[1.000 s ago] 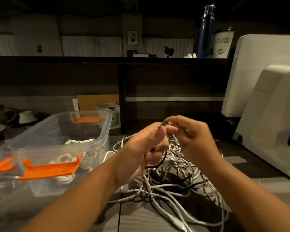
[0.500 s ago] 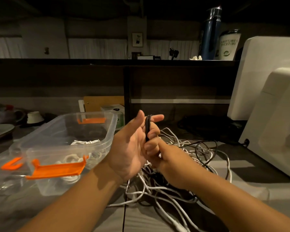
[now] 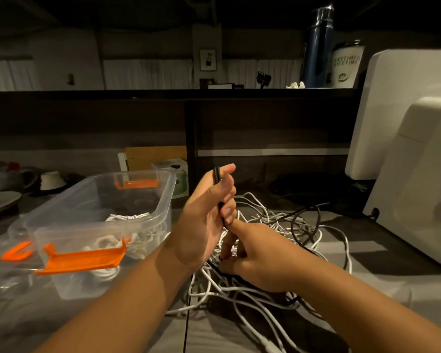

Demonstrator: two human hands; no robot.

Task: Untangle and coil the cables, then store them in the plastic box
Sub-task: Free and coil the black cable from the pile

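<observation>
Loops of black cable (image 3: 217, 175) gripped in left hand (image 3: 204, 220); right hand (image 3: 257, 256) pinches its tail (over white cable tangle (image 3: 242, 298)).

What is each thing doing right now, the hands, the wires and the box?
left hand: raised, grips black cable.
right hand: low in tangle, grip hidden.
black cable: partly looped, rest in tangle.
white cables: tangled on table.
plastic box: open, white coils inside.
</observation>
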